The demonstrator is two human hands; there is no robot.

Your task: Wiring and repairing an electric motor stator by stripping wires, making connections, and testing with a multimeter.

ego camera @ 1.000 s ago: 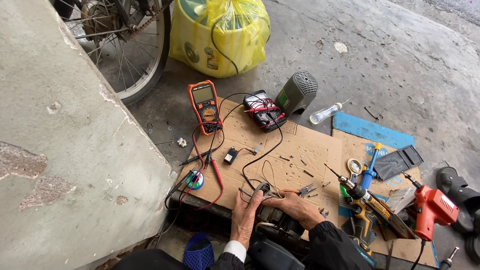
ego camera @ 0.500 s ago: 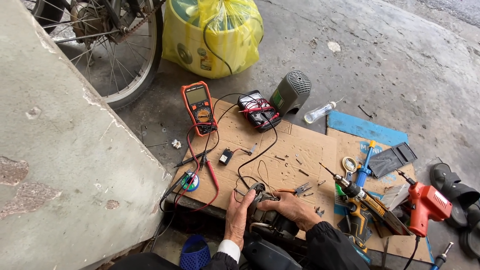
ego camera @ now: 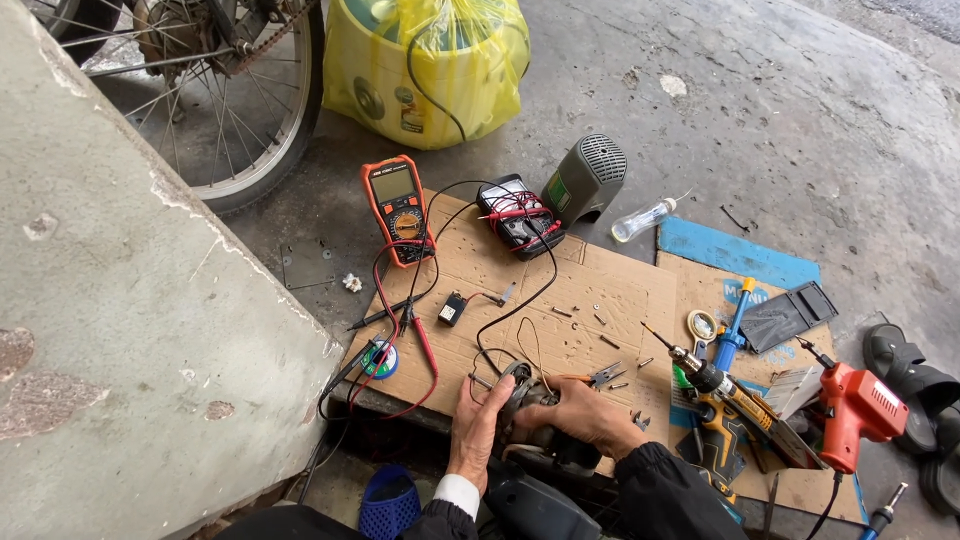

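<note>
A small grey motor part [ego camera: 528, 412] is held between both hands at about 6 o'clock of the view, at the near edge of a sheet of brown cardboard [ego camera: 600, 290] that is laid on the concrete floor. The left hand [ego camera: 478, 430] is pressed against the left side of the part with its fingers stretched upward, and the right hand [ego camera: 585, 415] is closed over its right side, so the part is gripped from two sides; how tightly it is held cannot be told. Thin black wires [ego camera: 520, 310] are seen running from the part toward 12 o'clock, up to a dark battery pack with red clips [ego camera: 520, 218]. An orange multimeter [ego camera: 398, 208] is placed at about 11 o'clock from the hands, and its red and black probe leads [ego camera: 420, 335] are spread over the cardboard near a small round spool [ego camera: 380, 357]. A grey-green housing with a grille [ego camera: 585, 178] is standing just beside the battery pack, at 1 o'clock. At 3 o'clock a yellow and black drill [ego camera: 725, 400] and a red soldering gun [ego camera: 855, 410] are lying, well apart from the hands. A yellow plastic bag [ego camera: 440, 60] and a spoked wheel [ego camera: 215, 110] are seen at the far side, at 12 and 10 o'clock.
</note>
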